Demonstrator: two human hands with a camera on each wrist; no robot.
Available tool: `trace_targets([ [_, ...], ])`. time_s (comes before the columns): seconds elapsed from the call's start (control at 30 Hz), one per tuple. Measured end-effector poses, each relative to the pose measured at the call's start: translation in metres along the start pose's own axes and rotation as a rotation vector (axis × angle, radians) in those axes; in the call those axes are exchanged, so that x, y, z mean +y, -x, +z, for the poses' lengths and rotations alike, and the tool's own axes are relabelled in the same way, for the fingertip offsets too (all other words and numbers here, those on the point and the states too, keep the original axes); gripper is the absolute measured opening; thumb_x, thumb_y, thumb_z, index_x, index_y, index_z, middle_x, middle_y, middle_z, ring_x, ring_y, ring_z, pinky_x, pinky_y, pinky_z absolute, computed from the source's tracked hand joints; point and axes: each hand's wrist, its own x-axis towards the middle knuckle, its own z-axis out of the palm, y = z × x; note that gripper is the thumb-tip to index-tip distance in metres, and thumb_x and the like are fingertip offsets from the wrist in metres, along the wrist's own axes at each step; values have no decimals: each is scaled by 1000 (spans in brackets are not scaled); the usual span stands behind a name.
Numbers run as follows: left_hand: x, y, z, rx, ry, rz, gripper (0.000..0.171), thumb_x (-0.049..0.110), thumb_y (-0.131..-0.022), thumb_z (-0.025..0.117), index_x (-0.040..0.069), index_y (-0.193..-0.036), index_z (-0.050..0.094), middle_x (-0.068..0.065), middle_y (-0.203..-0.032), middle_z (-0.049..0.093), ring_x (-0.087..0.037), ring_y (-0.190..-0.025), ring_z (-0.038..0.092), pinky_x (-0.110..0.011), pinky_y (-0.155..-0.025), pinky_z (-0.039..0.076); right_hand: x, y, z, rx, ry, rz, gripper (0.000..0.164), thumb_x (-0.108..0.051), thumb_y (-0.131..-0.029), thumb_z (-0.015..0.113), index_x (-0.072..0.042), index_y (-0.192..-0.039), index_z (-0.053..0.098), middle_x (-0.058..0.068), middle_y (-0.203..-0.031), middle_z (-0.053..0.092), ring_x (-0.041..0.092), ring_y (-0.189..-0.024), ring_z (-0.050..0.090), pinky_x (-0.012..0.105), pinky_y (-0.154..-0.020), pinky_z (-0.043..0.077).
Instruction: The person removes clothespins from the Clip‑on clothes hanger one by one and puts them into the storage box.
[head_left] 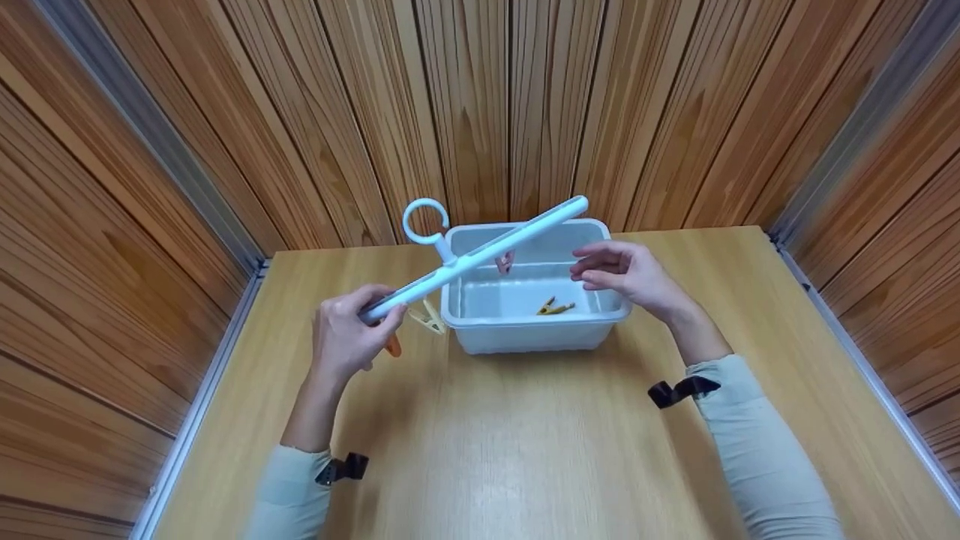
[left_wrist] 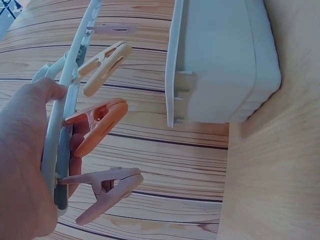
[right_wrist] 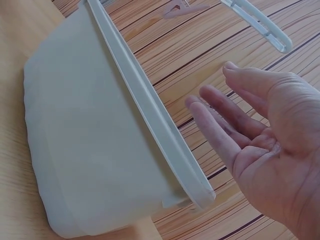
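Note:
My left hand (head_left: 346, 330) grips the near end of a pale blue peg hanger bar (head_left: 480, 255) with a ring hook (head_left: 425, 223), held slanting up over a white plastic tub (head_left: 525, 334). Clothes pegs hang from the bar: an orange peg (left_wrist: 95, 126), a pink peg (left_wrist: 107, 190) and a cream peg (left_wrist: 104, 60) near my left hand (left_wrist: 25, 165), and a pink peg (head_left: 505, 262) farther along. My right hand (head_left: 619, 274) hovers open above the tub's right side, fingers relaxed and holding nothing (right_wrist: 260, 135). A yellow peg (head_left: 553, 306) lies in the tub.
The tub stands on a light wooden table (head_left: 525, 450) boxed in by wood-panelled walls with metal corner strips (head_left: 217, 360). Black wrist straps (head_left: 679, 391) sit on both pale sleeves.

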Motion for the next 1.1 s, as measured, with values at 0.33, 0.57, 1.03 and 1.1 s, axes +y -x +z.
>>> trace_targets([
  [0.33, 5, -7, 4, -21, 27, 39, 21, 18, -96, 89, 6, -113, 85, -10, -92, 85, -19, -72, 67, -19, -69, 49, 9, 5, 5, 33, -101, -37, 42, -9, -109, 72, -1, -150, 65, -3, -127, 81, 18, -123, 80, 29, -101, 66],
  [0.57, 9, -11, 7, -70, 94, 47, 20, 16, -96, 89, 6, -112, 86, -10, -94, 86, -17, -72, 68, -19, -68, 51, 18, 11, 11, -29, -306, -166, 41, 4, -109, 65, -13, -146, 69, 1, -138, 80, 16, -133, 76, 34, -109, 64],
  [1.03, 17, -16, 11, -148, 142, 50, 17, 16, -98, 87, 6, -112, 86, -10, -95, 86, -17, -73, 69, -18, -67, 53, 33, 9, 22, -230, -551, -335, 51, 7, -112, 56, -9, -160, 58, 10, -154, 72, 24, -147, 69, 41, -116, 61],
  [1.1, 18, -16, 13, -157, 151, 45, 17, 17, -98, 87, 7, -112, 87, -10, -95, 86, -16, -74, 70, -18, -68, 54, 34, 9, 23, -246, -571, -339, 51, 7, -112, 56, -12, -159, 60, 9, -154, 72, 23, -147, 70, 41, -116, 61],
])
